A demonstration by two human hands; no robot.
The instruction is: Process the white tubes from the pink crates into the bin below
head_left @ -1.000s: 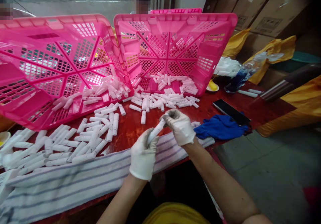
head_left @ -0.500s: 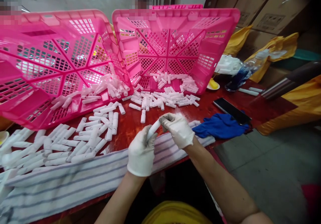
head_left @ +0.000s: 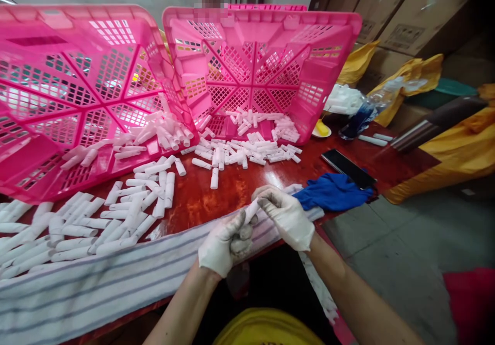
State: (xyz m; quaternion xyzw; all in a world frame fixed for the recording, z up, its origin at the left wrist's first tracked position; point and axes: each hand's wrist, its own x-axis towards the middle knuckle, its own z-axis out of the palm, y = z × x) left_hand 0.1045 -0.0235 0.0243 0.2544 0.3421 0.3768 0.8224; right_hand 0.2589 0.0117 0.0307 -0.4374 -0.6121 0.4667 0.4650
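Note:
In white gloves with grey-stained fingertips, both hands meet over the front edge of the table. A short white tube (head_left: 251,211) slants between them. My left hand (head_left: 222,244) is closed around its lower part, and my right hand (head_left: 289,218) pinches the upper end. Fingers cover much of the tube. Below them lies a striped towel (head_left: 116,283) along the table edge. Many similar white tubes (head_left: 133,213) are heaped on the left of the red table (head_left: 193,195), and a further pile of tubes (head_left: 247,151) lies at the back middle.
Two pink plastic baskets, a left one (head_left: 88,102) and a right one (head_left: 251,69), lie tipped on their sides with tubes inside. To the right are a blue cloth (head_left: 334,193), a phone (head_left: 346,168), a bottle (head_left: 358,120) and a dark cylinder (head_left: 436,123). Cardboard boxes (head_left: 417,22) stand behind.
Both hands have moved slightly right and down with the tube. My left fingers have curled round more of it, so less of it shows. The whole view has shifted a little.

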